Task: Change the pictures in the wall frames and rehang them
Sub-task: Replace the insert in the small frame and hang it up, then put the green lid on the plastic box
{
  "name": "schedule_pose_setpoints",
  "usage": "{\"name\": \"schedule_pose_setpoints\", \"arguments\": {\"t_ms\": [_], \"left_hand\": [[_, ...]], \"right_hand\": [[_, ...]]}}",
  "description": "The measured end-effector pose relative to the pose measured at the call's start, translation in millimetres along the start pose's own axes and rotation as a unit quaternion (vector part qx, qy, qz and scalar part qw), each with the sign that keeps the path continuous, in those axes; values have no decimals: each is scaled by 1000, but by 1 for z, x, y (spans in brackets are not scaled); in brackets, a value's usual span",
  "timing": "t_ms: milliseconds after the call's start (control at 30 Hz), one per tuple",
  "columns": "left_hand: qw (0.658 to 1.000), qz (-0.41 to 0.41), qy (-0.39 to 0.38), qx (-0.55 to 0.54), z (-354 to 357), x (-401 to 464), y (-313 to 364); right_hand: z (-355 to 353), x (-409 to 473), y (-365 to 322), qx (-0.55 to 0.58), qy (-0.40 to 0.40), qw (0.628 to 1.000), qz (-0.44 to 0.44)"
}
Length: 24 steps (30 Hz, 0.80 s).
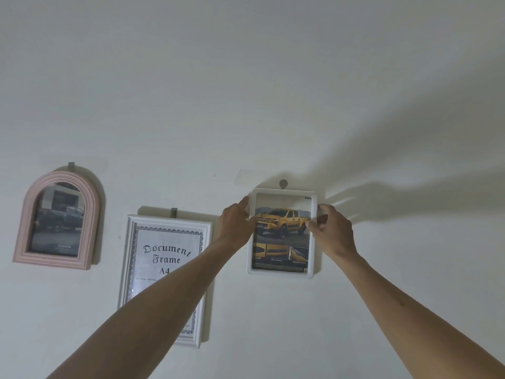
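Left hand [237, 220] and right hand [332, 228] are gripping the white frame [282, 271] edges, fingers clamped, under its wall hook [283, 183].

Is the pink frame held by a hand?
No, the pink frame hangs alone; both hands grip the white frame with the yellow truck.

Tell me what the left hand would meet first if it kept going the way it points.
The left hand already grips the small white frame with the yellow truck picture; pushing on, likely the white wall behind, though depth is unclear.
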<state>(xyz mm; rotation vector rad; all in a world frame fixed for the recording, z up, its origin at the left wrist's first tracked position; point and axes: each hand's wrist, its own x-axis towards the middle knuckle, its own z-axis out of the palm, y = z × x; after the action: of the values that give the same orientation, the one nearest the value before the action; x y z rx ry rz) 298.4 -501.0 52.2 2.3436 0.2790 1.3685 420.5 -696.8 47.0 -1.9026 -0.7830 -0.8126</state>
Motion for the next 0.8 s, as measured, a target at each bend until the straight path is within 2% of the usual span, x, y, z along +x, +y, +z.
{"name": "schedule_pose_setpoints", "arguments": {"t_ms": [167, 333, 433, 533, 633, 800], "left_hand": [[1000, -4, 16, -10, 5, -15, -3], [997, -30, 53, -54, 25, -73, -7], [997, -30, 41, -64, 45, -115, -15], [995, -80, -17, -49, 69, -160, -30], [981, -155, -107, -36, 92, -209, -47], [915, -255, -307, 54, 126, -296, -71]], "right_hand": [[-5, -12, 7, -32, -14, 999, 11], [-3, -52, 24, -67, -41, 996, 39], [3, -88, 36, -74, -65, 993, 58], [13, -133, 55, -68, -94, 989, 94], [24, -185, 79, -80, -142, 978, 130], [35, -282, 135, -137, -250, 937, 202]]}}
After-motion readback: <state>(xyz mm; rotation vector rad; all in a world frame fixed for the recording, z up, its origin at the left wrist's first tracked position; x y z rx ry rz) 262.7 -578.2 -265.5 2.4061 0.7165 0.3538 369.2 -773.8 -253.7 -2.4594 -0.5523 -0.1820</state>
